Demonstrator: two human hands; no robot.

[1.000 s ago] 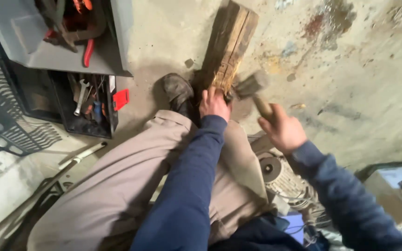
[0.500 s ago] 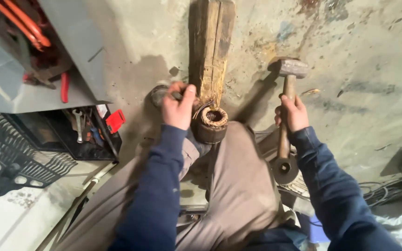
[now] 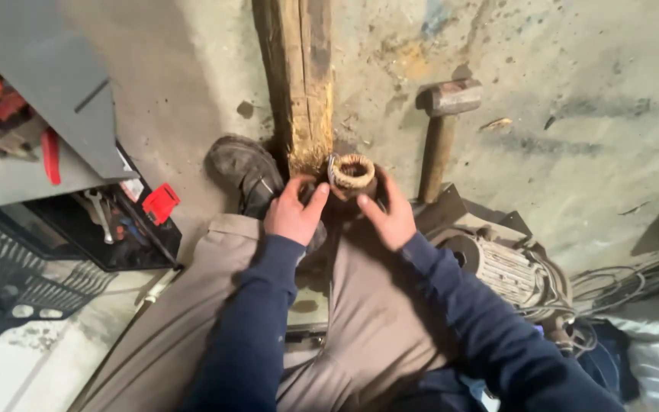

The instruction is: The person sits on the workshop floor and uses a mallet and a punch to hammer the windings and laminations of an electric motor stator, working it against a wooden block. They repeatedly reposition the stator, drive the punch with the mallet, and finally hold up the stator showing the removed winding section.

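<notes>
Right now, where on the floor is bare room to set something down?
Bare concrete lies right of the hammer, above the electric motor, and left of the wooden beam, above the shoe. It is crowded where both hands grip the rusty ring, and by the toolbox.

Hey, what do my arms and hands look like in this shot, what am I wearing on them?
Both arms wear long dark navy sleeves, plain and unmarked, reaching the wrists. The left hand and right hand are bare: no gloves, and no watch or rings that show.
</notes>
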